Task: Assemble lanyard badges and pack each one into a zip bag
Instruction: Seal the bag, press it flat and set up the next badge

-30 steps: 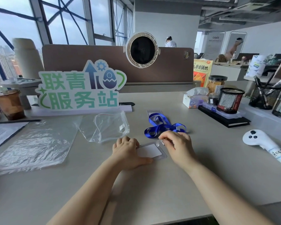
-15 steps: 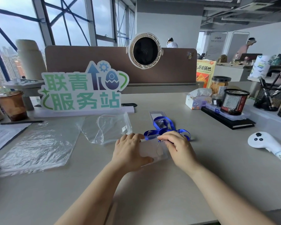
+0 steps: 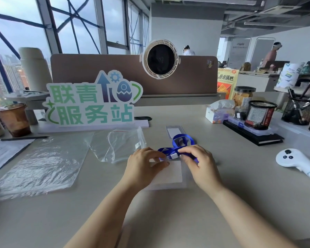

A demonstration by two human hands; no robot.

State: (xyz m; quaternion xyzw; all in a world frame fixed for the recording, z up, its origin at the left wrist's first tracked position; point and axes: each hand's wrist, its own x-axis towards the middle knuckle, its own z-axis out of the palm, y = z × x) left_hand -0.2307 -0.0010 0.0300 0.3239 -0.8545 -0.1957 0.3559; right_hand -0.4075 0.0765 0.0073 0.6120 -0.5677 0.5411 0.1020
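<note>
At the middle of the bench point(image 3: 222, 221), the left hand point(image 3: 147, 164) pinches the far left corner of a clear badge holder point(image 3: 170, 175) holding a white card, which lies flat. The right hand point(image 3: 199, 163) grips the blue lanyard point(image 3: 182, 141) by its white clip point(image 3: 174, 156), right at the holder's far edge. An empty zip bag point(image 3: 118, 145) lies just left of the hands, and a second badge holder point(image 3: 174, 131) sits beyond the lanyard.

Light: soft, overcast daylight came from the windows point(image 3: 75, 33) at upper left.
Shadows: lay faint on the table point(image 3: 168, 221).
Edges: bowed by wide-angle distortion.
Focus: background looked slightly soft.
</note>
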